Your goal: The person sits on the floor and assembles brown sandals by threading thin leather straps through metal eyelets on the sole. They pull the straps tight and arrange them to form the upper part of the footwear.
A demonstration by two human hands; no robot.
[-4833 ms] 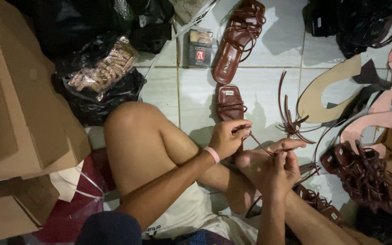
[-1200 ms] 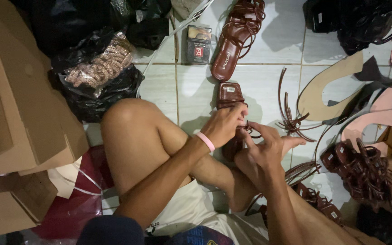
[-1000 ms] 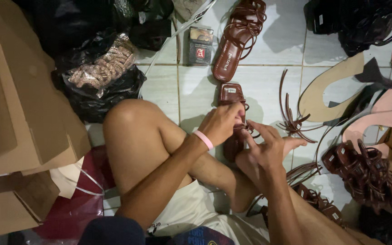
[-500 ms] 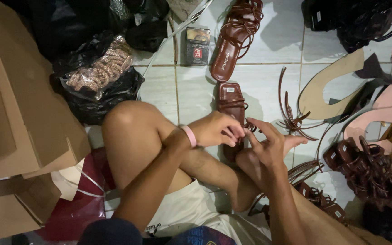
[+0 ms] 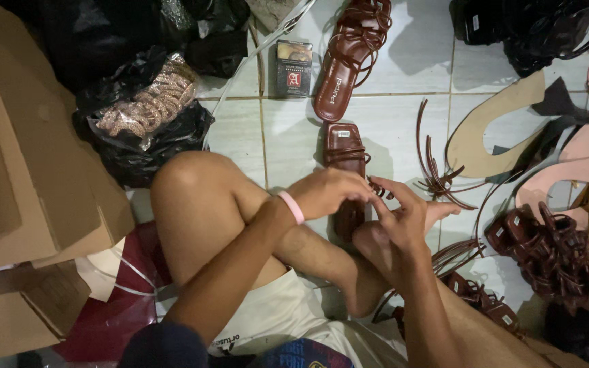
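Cardboard boxes fill the left edge of my view, 2 that I can make out, their contents hidden from me. Just right of them, upper left of centre, an open black plastic bag holds a heap of gold braided straps. At top centre 1 small dark packet lies on the pale tiled floor, with 1 finished brown strappy sandal beside it.

In the middle, 1 brown sandal lies on the tiles below that one, its lower half under the hands. My left hand, with a pink band at the wrist, is curled over it, fingers closed on its thin straps. My right hand sits just right, fingers half bent and touching the same straps; I cannot tell how firmly it grips.

Further right, 1 bundle of loose brown straps, then tan and pink sole cutouts, and a pile of brown sandals at lower right, too tangled to count.
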